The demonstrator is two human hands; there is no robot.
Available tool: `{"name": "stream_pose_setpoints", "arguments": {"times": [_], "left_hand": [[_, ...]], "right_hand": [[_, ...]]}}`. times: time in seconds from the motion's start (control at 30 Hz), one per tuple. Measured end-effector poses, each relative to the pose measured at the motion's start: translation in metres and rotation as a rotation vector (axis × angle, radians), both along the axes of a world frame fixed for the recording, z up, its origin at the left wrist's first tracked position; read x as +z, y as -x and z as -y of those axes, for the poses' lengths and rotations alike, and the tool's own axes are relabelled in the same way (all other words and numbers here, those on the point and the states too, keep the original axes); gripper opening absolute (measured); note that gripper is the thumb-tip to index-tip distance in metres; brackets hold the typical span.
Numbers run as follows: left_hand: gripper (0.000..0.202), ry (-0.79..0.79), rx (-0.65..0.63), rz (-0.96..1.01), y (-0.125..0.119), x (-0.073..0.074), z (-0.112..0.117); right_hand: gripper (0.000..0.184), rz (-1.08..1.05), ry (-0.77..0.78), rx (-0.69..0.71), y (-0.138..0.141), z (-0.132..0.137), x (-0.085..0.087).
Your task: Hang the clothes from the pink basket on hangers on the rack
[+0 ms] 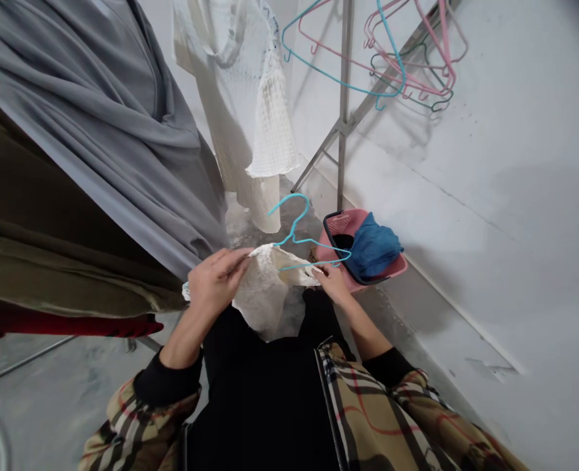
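At the fingers [233, 260], one white garment [261, 297], one blue hanger [293, 231]; beyond them, a second blue hanger [392, 39], several overlapping pink hangers [443, 33]; rightward, one pink basket [396, 267].

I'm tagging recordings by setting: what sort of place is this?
Probably an indoor laundry-drying area: gray fabric hangs on one side, pink hangers hang by a metal frame, and a pink basket holds blue cloth.
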State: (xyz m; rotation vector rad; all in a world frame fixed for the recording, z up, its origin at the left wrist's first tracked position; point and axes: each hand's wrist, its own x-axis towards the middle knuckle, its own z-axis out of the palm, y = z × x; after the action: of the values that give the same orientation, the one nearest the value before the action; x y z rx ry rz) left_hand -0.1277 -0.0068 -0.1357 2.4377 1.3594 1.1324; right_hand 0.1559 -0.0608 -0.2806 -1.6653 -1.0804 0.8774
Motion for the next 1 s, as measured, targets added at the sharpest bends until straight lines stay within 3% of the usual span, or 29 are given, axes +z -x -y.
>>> {"name": "stream_pose_setpoints", "arguments": {"times": [0.13,0.4,0.63,1.0], "left_hand": [[0.022,-0.023,0.012,0.096,0.016,-0.006,-0.011],[0.017,-0.026,-0.058,0.191,0.026,-0.013,-0.008],[0.015,-0.127,0.027,0.236,0.029,-0.019,-0.01],[0.013,-0.306,0.065,0.336,0.032,-0.022,-0.017]], "right_hand": [[0.04,-0.181,-0.003,0.052,-0.028,0.003,0.008],[0.04,-0.329,-0.092,-0.064,-0.045,0.002,0.044],[0.034,-0.179,-0.155,-0.028,-0.046,0.005,0.071],[0.028,-0.014,-0.122,0.091,-0.045,0.006,0.089]]}}
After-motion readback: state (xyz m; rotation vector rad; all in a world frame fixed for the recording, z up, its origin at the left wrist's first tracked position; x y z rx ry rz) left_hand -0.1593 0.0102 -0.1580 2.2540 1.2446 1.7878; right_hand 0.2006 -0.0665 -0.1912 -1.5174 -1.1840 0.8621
